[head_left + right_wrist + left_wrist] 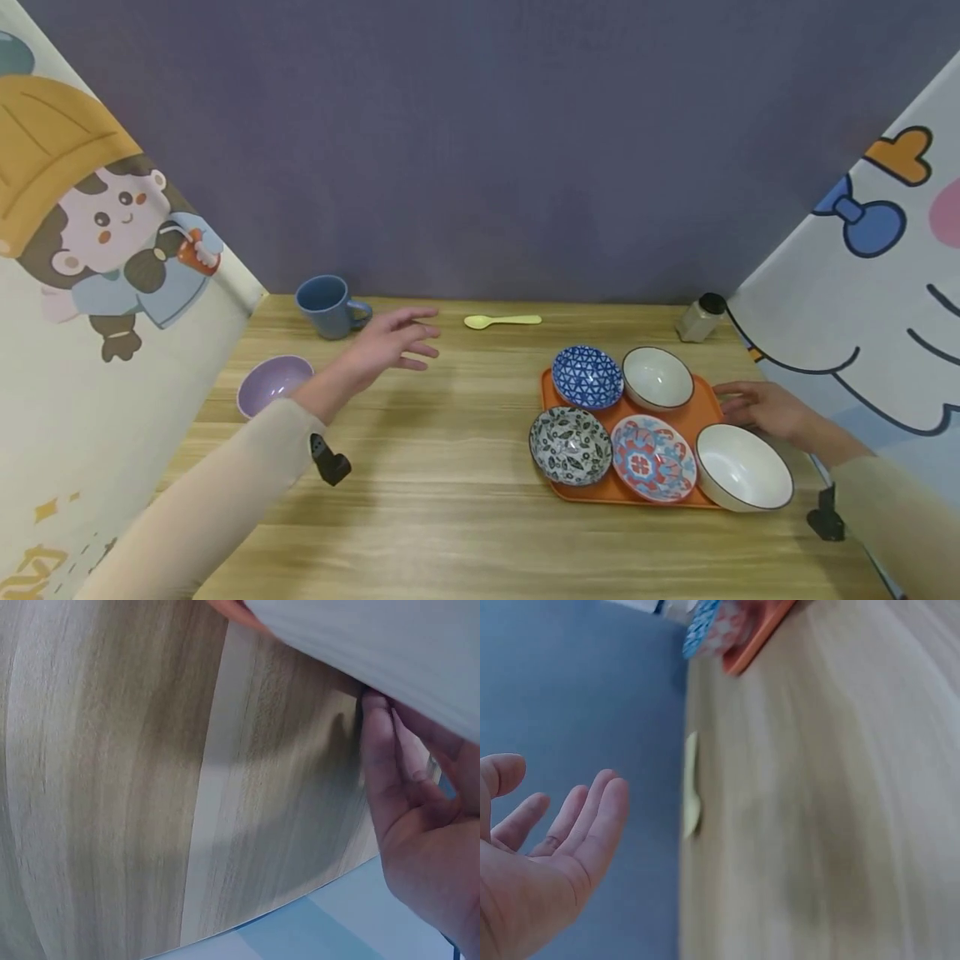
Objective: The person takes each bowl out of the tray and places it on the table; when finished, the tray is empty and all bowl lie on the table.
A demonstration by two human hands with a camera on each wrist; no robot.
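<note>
My left hand (pixel 393 337) hangs in the air over the back left of the table, fingers spread and holding nothing. Nearest to it are a blue mug (pixel 324 307) and a yellow spoon (pixel 501 321). At the right, my right hand (pixel 765 408) has its fingertips at the right edge of an orange tray (pixel 705 404), behind a large white bowl (pixel 744 468). That bowl partly hides the fingers in the right wrist view. Also on the tray are a blue patterned bowl (pixel 587 377), a smaller white bowl (pixel 657 379), a black-and-white floral bowl (pixel 571 446) and a red-and-blue patterned dish (pixel 654 458).
A purple bowl (pixel 273 385) stands at the left, beside my left forearm. A small jar with a black lid (pixel 701 318) is at the back right corner. A dark panel (pixel 480 150) closes the back of the wooden table (pixel 420 517), with printed walls on both sides.
</note>
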